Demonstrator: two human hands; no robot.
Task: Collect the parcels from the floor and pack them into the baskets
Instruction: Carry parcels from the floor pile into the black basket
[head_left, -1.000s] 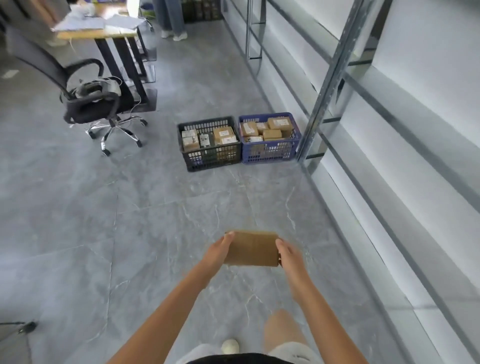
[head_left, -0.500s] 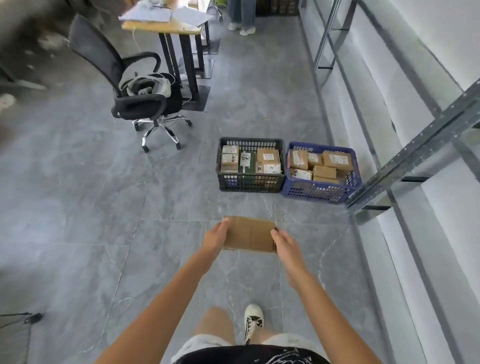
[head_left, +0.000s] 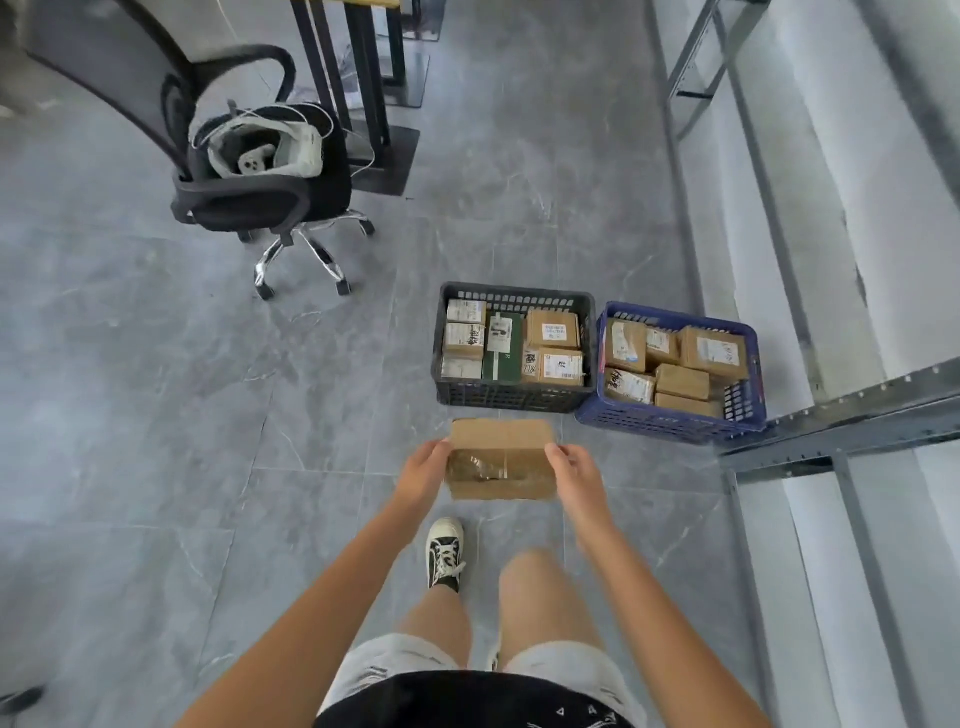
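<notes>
Parcel (head_left: 501, 460) first — a plain brown carton with a strip of clear tape across its top, held level in the air between my two hands. My left hand (head_left: 427, 467) grips its left end, fingers curled round the edge; my right hand (head_left: 571, 467) grips the right end the same way. I can read no label on the face turned toward me.

Its far edge sits just short of the near wall of the black basket (head_left: 514, 402), with a thin strip of grey floor (head_left: 156, 441) showing between them. That basket is packed nearly to the rim with labelled boxes and one dark green box (head_left: 503, 351); the printing is too small to read. Touching its right side is the blue basket (head_left: 670, 423), tilted a little, holding brown parcels with white labels — one bears black handwriting I cannot make out.

On the right a grey metal shelf rail (head_left: 841, 421) juts in at the blue basket's corner, so room there is tight. To the left the floor lies open up to an office chair (head_left: 249, 192) carrying a white headset (head_left: 270, 148). My sneaker (head_left: 445, 551) stands just behind the parcel.
</notes>
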